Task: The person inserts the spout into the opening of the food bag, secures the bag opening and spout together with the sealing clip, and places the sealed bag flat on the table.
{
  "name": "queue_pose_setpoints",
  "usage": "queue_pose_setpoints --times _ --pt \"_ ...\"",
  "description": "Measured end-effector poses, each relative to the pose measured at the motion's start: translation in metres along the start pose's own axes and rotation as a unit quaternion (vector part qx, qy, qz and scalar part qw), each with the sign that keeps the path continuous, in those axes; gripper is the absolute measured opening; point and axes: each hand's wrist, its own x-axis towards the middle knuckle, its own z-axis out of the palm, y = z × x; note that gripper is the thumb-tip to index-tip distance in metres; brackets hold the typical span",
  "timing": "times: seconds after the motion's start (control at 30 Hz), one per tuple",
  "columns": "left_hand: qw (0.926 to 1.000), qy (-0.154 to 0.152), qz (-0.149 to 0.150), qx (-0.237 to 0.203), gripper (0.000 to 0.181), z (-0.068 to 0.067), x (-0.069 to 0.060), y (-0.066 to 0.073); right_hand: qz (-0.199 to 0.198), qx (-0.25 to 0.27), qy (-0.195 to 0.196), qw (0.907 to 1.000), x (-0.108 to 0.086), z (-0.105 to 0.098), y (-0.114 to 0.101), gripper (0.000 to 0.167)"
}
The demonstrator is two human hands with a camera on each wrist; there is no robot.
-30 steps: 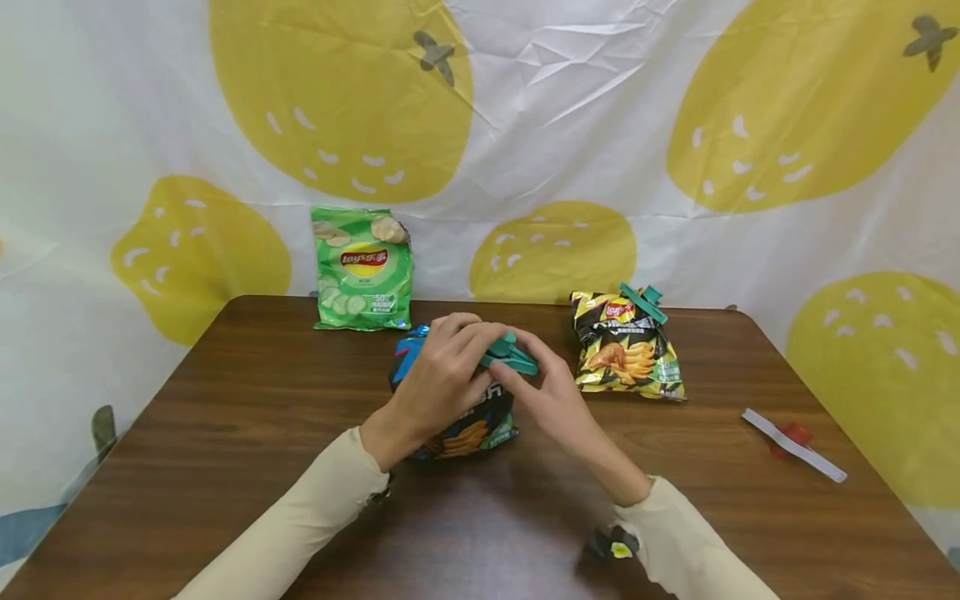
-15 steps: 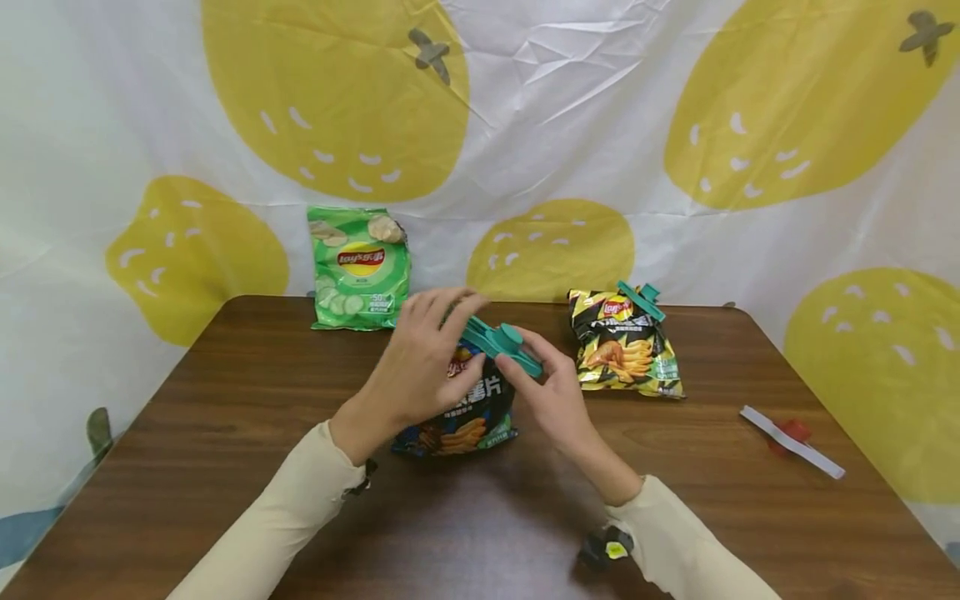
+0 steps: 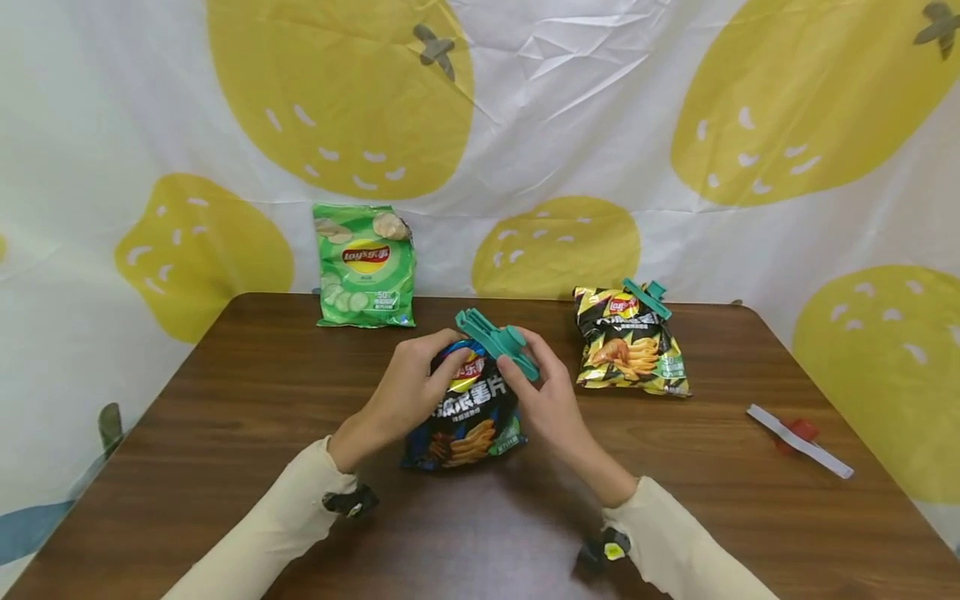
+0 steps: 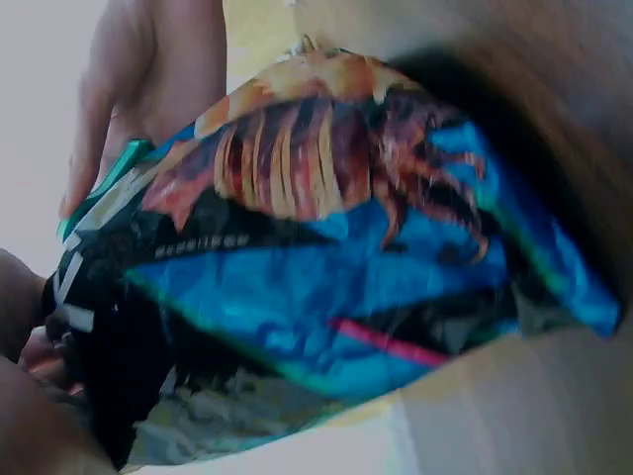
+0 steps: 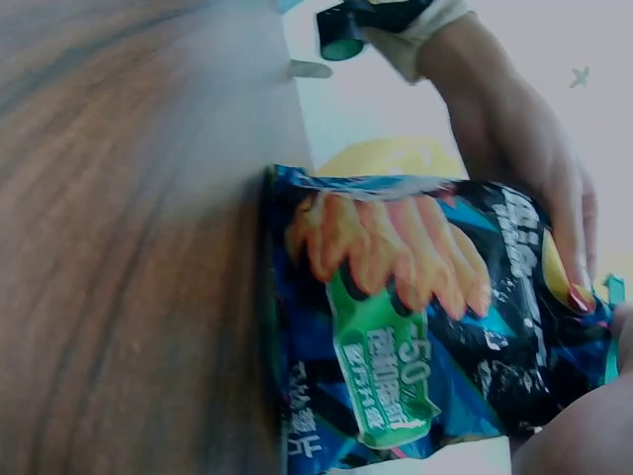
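A black and blue chip bag (image 3: 472,417) stands near the middle of the table, its top folded or gathered. My left hand (image 3: 408,375) pinches the bag's upper left between thumb and fingers. At the upper right corner, my right hand (image 3: 547,392) grips a teal bag clip (image 3: 498,340) by thumb and fingers. The clip slants across the bag's top; whether it is clamped there I cannot tell. In the left wrist view, the bag's back (image 4: 297,228) shows a squid picture. The right wrist view has the bag's lower front (image 5: 396,327) close to the tabletop.
Behind to the left, a green chip bag (image 3: 366,275) leans upright against the patterned cloth. A yellow and black chip bag (image 3: 630,350) stands at the back right with another teal clip (image 3: 647,298) on its corner. Farther right lie a white strip (image 3: 813,454) and a red piece (image 3: 804,429).
My left hand has come off the clip, lifted away, then lowered to pinch the bag's upper left. The clip's far end is now uncovered; my right hand keeps hold of its near end.
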Motion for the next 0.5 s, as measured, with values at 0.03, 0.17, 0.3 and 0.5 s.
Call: queue_pose_setpoints --times 0.03,0.17,0.3,0.5 --pt "0.9999 0.009 -0.002 -0.007 0.012 0.0014 -0.0007 -0.0002 0.002 0.000 -0.008 1.0000 0.0004 -0.0011 -0.0003 0.037" --pt "0.9985 0.035 -0.010 -0.042 0.014 0.0067 -0.0029 -0.0005 0.009 0.013 -0.017 0.9997 0.0008 -0.0034 -0.0032 0.039" --pt "0.9968 0.042 -0.021 -0.065 0.016 0.0101 -0.0030 -0.0001 0.014 0.040 -0.009 0.9990 0.0012 -0.0034 -0.0070 0.041" --pt "0.9894 -0.005 -0.062 -0.131 0.030 0.0052 -0.0013 -0.0002 0.010 0.010 -0.033 0.9994 0.0003 -0.0080 -0.0084 0.042"
